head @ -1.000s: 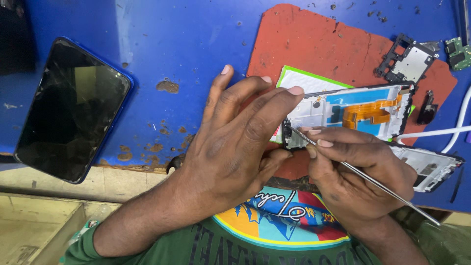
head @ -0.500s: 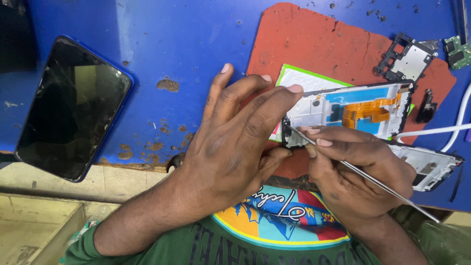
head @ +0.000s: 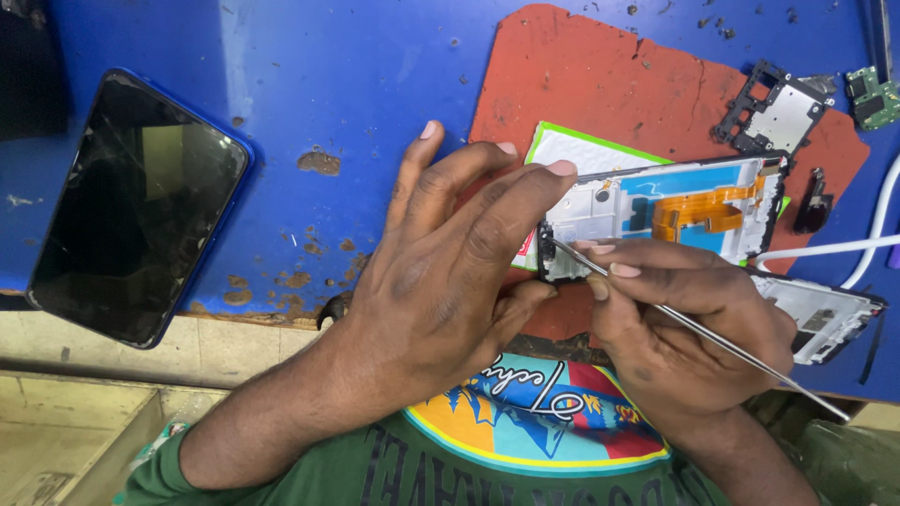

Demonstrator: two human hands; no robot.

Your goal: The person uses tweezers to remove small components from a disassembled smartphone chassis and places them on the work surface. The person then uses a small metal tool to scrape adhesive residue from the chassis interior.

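An opened phone frame (head: 675, 211) with an orange flex cable lies on a red mat (head: 600, 94). My left hand (head: 441, 272) grips the frame's left end, fingers over its top edge and thumb below. My right hand (head: 684, 328) holds thin metal tweezers (head: 712, 337) like a pen. Their tip touches the frame's lower left corner, just beside my left thumb. A white card with a green edge (head: 581, 150) sits under the frame.
A black phone in a blue case (head: 131, 206) lies screen up at the left on the blue table (head: 328, 75). A black inner bracket (head: 778, 112), a small green circuit board (head: 872, 94), a white cable (head: 872, 234) and another phone part (head: 825, 319) lie at the right.
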